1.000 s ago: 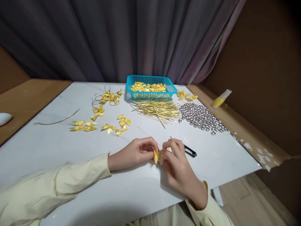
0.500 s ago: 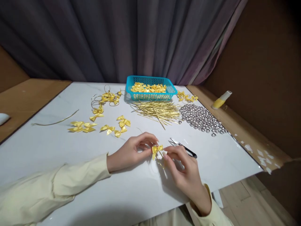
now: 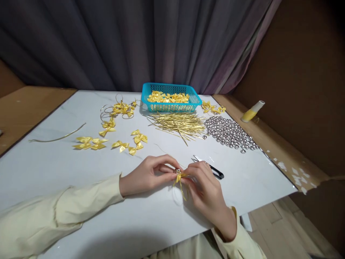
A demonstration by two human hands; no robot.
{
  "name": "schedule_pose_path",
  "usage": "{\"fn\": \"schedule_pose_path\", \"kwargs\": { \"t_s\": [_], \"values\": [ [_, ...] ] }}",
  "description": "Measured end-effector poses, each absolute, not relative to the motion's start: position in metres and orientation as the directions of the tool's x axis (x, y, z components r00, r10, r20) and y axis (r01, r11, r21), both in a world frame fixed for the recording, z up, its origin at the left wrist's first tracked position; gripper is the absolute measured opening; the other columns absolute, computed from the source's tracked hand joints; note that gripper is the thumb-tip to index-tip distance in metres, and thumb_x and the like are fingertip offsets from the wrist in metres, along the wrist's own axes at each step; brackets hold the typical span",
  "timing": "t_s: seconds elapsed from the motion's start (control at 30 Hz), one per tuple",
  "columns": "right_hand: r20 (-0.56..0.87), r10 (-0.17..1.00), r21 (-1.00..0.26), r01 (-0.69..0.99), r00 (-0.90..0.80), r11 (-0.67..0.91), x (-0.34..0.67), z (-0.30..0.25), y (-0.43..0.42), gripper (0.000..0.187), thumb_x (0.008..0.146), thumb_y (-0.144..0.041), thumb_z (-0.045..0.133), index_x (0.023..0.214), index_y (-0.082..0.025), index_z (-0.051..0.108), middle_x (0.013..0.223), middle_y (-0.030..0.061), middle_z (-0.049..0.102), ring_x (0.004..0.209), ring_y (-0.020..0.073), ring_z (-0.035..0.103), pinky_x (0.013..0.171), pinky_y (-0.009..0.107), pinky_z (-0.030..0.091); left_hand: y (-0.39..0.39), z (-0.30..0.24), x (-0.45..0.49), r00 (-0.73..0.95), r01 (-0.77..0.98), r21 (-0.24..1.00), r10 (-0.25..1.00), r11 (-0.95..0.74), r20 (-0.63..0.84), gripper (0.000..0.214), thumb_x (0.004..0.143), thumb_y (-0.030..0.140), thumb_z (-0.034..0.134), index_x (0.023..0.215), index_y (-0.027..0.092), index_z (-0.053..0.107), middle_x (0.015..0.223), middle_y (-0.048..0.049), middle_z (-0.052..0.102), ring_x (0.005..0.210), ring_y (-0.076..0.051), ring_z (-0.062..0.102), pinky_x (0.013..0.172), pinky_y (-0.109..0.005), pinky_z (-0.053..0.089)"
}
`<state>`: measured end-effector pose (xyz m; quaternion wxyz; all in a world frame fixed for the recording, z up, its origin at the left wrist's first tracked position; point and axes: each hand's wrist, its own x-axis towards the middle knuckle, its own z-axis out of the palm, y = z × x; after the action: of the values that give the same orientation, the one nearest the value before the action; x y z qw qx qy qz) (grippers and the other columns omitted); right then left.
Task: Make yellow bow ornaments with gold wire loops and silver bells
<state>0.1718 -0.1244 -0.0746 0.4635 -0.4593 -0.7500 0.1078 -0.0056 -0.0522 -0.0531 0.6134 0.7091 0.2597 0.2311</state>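
Note:
Both my hands meet over the white table top (image 3: 81, 201), near its front edge. My left hand (image 3: 149, 174) pinches a small yellow ribbon bow (image 3: 180, 177) with a silver bell at its knot. My right hand (image 3: 206, 189) pinches the same bow from the right side. Thin gold wire ends (image 3: 183, 192) hang down from the bow between my hands. Just behind my right hand lie black-handled scissors (image 3: 212, 169).
A turquoise basket (image 3: 170, 103) of yellow bows stands at the back. In front of it lie a pile of gold wire ties (image 3: 179, 124) and a heap of silver bells (image 3: 229, 133). Loose yellow bows (image 3: 91, 142) lie to the left. A yellow spool (image 3: 252, 111) lies at the right.
My right hand drew back from the bow, then closed on it again. The bow has turned, and a silver bell and hanging wire ends now show at its middle.

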Motion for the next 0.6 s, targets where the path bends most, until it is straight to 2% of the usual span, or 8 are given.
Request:
{"fn": "schedule_pose_path", "kwargs": {
  "t_s": [0.2, 0.4, 0.6],
  "values": [
    [0.602, 0.786, -0.576, 0.608, -0.137, 0.547, 0.1718, -0.0733, -0.1255, 0.013, 0.084, -0.009, 0.051, 0.093, -0.018, 0.052, 0.086, 0.0069, 0.054, 0.079, 0.0193, 0.05, 0.067, 0.033, 0.041, -0.053, -0.0534, -0.0051, 0.785, 0.062, 0.998, 0.617, 0.0, -0.049, 0.017, 0.084, 0.02, 0.055, 0.1, 0.014, 0.055, 0.081, -0.0021, 0.065, 0.077, -0.013, 0.064, 0.066, -0.02, 0.047],
    [0.619, 0.773, -0.569, 0.599, -0.141, 0.564, 0.1716, -0.0749, -0.126, 0.011, 0.084, -0.007, 0.05, 0.088, -0.018, 0.05, 0.084, 0.006, 0.052, 0.078, 0.0176, 0.048, 0.067, 0.033, 0.041, -0.0513, -0.0517, -0.0047, 0.792, 0.049, 0.998, 0.606, 0.05, -0.069, 0.014, 0.085, 0.022, 0.055, 0.097, 0.015, 0.06, 0.094, -0.004, 0.061, 0.078, -0.013, 0.061, 0.072, -0.025, 0.048],
    [0.623, 0.768, -0.559, 0.605, -0.145, 0.568, 0.1717, -0.0745, -0.1253, 0.011, 0.084, -0.007, 0.052, 0.089, -0.017, 0.05, 0.084, 0.0064, 0.053, 0.079, 0.0178, 0.048, 0.069, 0.033, 0.041, -0.0466, -0.049, -0.0018, 0.783, 0.066, 0.995, 0.614, 0.076, -0.099, 0.015, 0.085, 0.024, 0.054, 0.092, 0.014, 0.062, 0.082, -0.0037, 0.062, 0.073, -0.013, 0.057, 0.071, -0.027, 0.046]
  ]
}}
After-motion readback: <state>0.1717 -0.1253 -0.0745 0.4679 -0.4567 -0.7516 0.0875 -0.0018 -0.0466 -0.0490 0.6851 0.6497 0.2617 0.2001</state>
